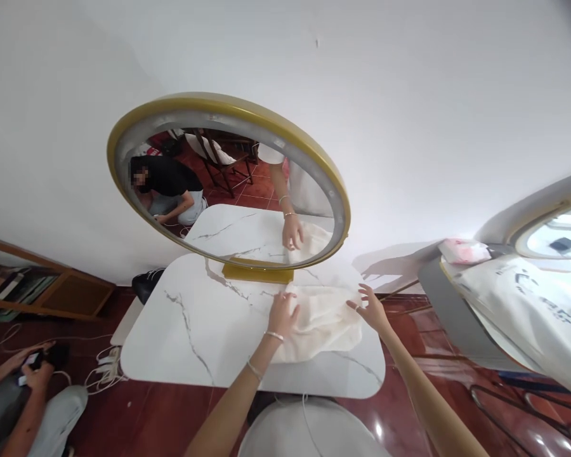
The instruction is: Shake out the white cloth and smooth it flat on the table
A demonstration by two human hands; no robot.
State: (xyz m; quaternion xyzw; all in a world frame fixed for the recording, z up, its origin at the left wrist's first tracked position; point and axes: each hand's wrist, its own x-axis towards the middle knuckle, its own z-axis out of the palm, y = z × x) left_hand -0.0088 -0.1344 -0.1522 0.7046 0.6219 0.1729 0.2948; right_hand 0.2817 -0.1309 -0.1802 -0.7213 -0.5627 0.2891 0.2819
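Note:
A cream-white cloth (326,327) lies folded and slightly wrinkled on the right part of a white marble-patterned table (185,355). My left hand (282,315), with bracelets on its wrist, rests at the cloth's left edge, fingers apart; it looks a little blurred. At the opposite edge, my right hand (372,310) has its fingers spread and wears a ring. Neither hand visibly grips the cloth. Behind them stands an oval mirror with a gold frame (345,209), which reflects one of my arms and part of the cloth.
A gold mirror base (257,271) sits at the table's back. To the left, another person's hands (35,365) hold a dark device near white cables (107,368). On the right, a second table carries a printed white cloth (528,311) and a tissue pack (464,251). A stool (309,431) stands in front.

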